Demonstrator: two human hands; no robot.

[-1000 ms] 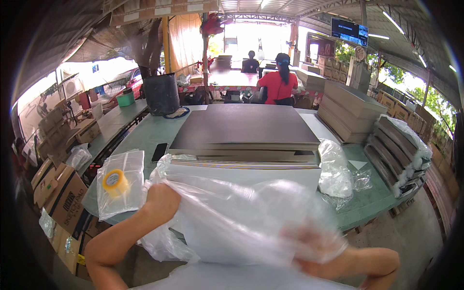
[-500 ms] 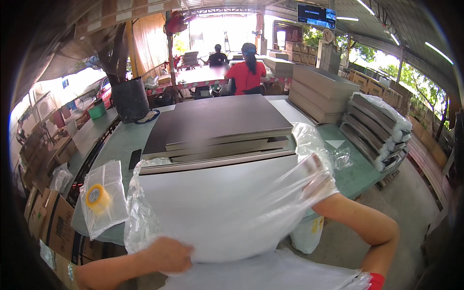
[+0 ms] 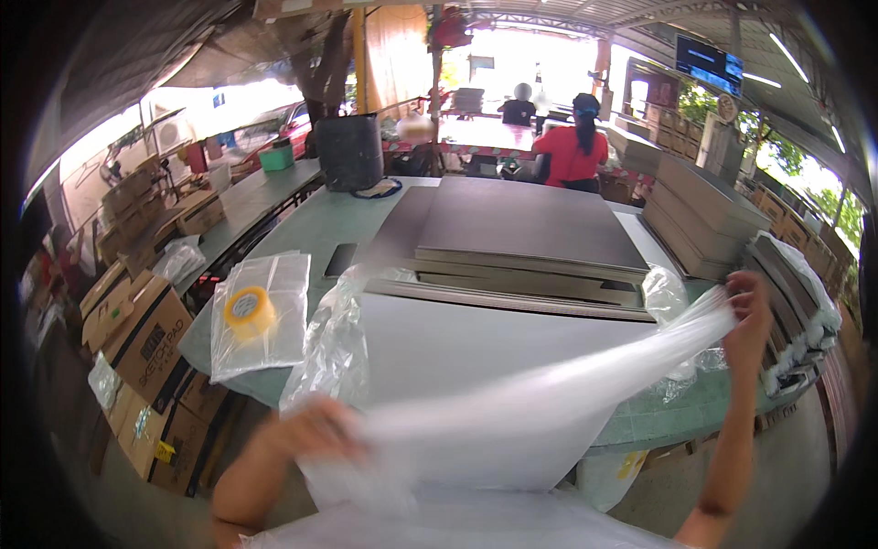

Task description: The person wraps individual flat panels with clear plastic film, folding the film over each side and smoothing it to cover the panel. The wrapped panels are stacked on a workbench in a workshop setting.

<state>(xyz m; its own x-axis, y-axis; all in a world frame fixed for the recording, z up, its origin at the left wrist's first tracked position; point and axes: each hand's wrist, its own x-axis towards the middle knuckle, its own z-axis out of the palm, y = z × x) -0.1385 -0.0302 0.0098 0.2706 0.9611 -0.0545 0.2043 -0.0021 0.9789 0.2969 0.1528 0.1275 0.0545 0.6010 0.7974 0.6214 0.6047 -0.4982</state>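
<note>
A clear plastic bag (image 3: 549, 380) is stretched in a slanting, blurred band across a stack of large white sheets (image 3: 494, 343) at the near edge of the table. At its upper right end, my right hand (image 3: 748, 316) is raised and closed on the gathered plastic. Low on the left, my left hand (image 3: 315, 430) is smeared by motion, its fingers bent round the other end of the bag. Crumpled clear plastic (image 3: 334, 339) lies along the stack's left side. Just behind the white sheets rest dark-covered boards (image 3: 530, 220) in a pile.
A yellow tape roll (image 3: 249, 313) sits on flat clear bags (image 3: 274, 274) at the left, near a dark phone (image 3: 341, 260). Tall board stacks (image 3: 704, 220) and plastic-wrapped bundles (image 3: 791, 302) stand at right. Cardboard boxes (image 3: 151, 339) crowd the left floor. A person in red (image 3: 576, 151) sits beyond.
My right hand has swung up and outward to the right, drawing the plastic into a taut band. My left hand has risen slightly. The view has turned left.
</note>
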